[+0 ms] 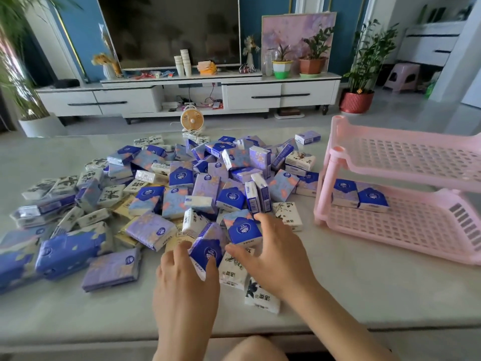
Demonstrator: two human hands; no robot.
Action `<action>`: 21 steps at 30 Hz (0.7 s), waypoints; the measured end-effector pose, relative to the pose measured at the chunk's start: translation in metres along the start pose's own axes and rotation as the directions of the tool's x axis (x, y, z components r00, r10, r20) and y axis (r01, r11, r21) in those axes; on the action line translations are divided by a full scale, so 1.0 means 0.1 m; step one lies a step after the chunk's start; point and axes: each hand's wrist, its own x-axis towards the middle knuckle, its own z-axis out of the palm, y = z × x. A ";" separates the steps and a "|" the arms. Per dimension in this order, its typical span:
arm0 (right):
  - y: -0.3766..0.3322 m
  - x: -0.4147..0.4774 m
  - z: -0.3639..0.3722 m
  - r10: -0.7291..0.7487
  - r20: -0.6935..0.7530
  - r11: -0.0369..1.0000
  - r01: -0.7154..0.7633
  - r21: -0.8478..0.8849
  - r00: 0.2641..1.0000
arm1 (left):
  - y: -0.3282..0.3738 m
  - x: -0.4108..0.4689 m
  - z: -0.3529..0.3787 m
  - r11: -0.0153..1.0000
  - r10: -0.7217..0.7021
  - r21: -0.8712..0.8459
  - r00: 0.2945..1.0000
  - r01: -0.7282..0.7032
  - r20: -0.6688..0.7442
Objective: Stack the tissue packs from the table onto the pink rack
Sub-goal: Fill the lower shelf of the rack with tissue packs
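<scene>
while the pale stone-look table (364, 295) bears the two-tier pink plastic rack (406, 230) at right, the heap of blue and purple tissue packs (182, 188) sprawls mid-table, the right hand (270, 259) spreads its fingers over it, and the left hand (186, 280) pinches a dark blue plastic-wrapped pack (208, 250), likely light, squashy and slick, best gripped across its narrow sides.

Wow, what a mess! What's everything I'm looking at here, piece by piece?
tissue packs: dozens, blue, purple and white, heaped on the table
table: one, pale, foreground
rack: one, pink, two shelves, table's right side
packs on rack: two, blue-purple, lower shelf, side by side
fan: one, orange, beyond the table
television: one, black, above the white cabinet
plant: one, green, red pot, right of cabinet
stool: one, pink, far right
left hand: one, grips a blue pack
right hand: one, fingers spread over the heap's near edge
</scene>
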 end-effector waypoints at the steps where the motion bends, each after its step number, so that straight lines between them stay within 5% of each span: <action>1: -0.01 0.01 0.05 0.017 0.021 0.999 -0.016 -0.044 1.000 | 0.00 0.00 0.00 1.000 -0.002 -0.007 1.000 0.002 0.021; 8: -0.01 0.07 0.21 0.011 -0.102 0.995 -0.021 -0.099 0.995 | 0.00 0.05 -0.01 0.998 -0.009 -0.062 1.000 0.010 0.020; 13: 0.06 0.09 -0.05 0.069 -0.073 0.964 -0.047 0.261 0.995 | 0.13 0.03 -0.16 0.967 0.013 -0.254 0.998 -0.027 -0.055; 17: 0.23 0.01 -0.44 0.236 0.069 0.640 -0.209 0.740 0.969 | 0.33 0.00 -0.25 0.852 0.045 -0.518 0.997 -0.074 -0.069; 21: 0.44 -0.12 -0.72 0.259 0.314 0.031 -0.333 0.943 0.914 | 0.49 -0.02 -0.07 0.690 0.029 -0.721 0.992 0.067 0.120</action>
